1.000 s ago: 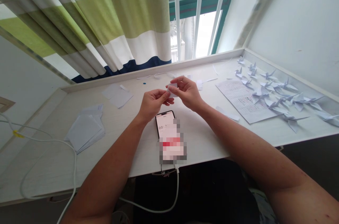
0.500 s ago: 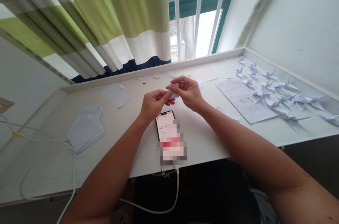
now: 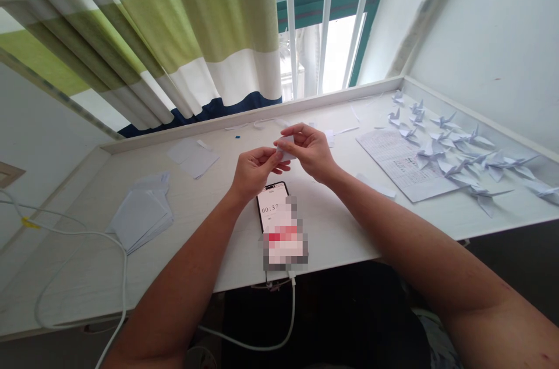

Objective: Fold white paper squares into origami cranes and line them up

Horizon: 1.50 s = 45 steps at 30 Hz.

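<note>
A small folded piece of white paper is pinched between both hands above the middle of the desk. My left hand grips its left side, thumb on top and the other fingers curled beneath. My right hand has its thumb and fingertips closed on the upper right part. The fingers hide some of the paper's folds. Just below the hands a phone lies face up, showing 00:37, its lower part blurred out.
Folded paper cranes cluster at the right, some on a written sheet. Stacked paper and paper squares lie to the left. A white cable loops at the left edge. A raised rim borders the desk's back.
Both hands stay in nearly the same place, still pinching the small paper. Only a very slight shift of the view shows.
</note>
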### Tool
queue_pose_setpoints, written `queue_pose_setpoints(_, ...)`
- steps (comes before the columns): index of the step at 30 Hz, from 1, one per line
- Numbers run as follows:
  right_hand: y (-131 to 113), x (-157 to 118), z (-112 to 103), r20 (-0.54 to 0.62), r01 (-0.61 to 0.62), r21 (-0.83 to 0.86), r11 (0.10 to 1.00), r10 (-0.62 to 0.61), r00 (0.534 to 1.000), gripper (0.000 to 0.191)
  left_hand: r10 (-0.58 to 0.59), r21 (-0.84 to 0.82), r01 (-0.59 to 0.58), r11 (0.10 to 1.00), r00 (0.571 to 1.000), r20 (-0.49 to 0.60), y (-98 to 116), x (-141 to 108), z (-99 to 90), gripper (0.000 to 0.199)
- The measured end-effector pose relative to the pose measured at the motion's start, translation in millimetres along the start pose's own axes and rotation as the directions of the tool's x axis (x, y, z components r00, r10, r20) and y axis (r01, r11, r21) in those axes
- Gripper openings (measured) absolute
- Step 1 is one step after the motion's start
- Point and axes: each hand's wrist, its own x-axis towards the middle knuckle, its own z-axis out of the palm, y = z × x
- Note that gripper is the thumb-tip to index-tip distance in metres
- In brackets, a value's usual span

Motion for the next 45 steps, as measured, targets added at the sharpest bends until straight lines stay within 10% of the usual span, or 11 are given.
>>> queue_pose_setpoints(25,1.7,2.7,-1.2,0.026,-0.006,-0.041,0.999,0.007,1.000,0.032,-0.065,-0.122,0.052,0.991,0.992,-0.107,4.2,0.0,6.9,0.057)
queue_pose_setpoints(45,5.3,1.1,0.2,-0.069,-0.014,-0.212,0.977,-0.001,0.998,0.047,-0.084,-0.085,0.088,0.993,0.995,0.050,-1.8,-1.4,8.6,0.051)
